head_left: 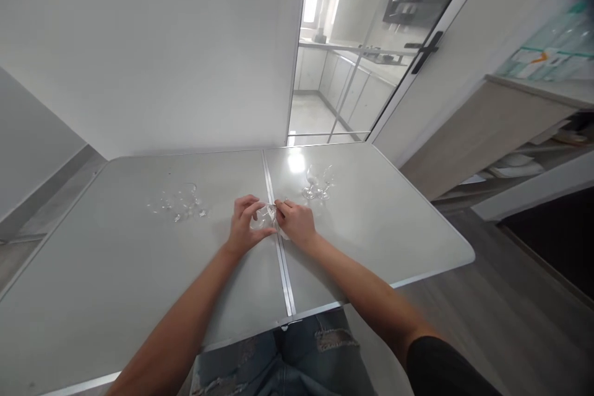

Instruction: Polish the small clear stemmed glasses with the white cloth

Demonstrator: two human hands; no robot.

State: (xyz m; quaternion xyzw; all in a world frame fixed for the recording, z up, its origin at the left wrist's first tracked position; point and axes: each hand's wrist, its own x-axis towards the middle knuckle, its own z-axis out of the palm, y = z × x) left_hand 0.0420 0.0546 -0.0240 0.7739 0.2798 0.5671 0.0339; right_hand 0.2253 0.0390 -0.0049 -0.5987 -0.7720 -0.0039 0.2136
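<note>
Over the table's centre seam, my left hand [245, 224] curves its thumb and fingers around a clear rounded glass [263, 216], which lies on its side in the grip. My right hand [297, 221] presses against the glass's right end with its fingers bunched together. Under those fingers shows a bit of soft white material [283, 234], which looks like a cloth or tissue and is mostly hidden by the hand. Just beyond my right hand are several clear stemmed glasses [317, 185]. Farther left lies a group of small clear glass-like pieces [179, 203], too transparent to make out singly.
The pale table [371, 229] has a metal strip [284, 272] down its middle and metal edging. A white wall [185, 55] rises behind it. A glass door [343, 62] stands at the back right, beside a shelf unit [487, 130] with bottles and papers.
</note>
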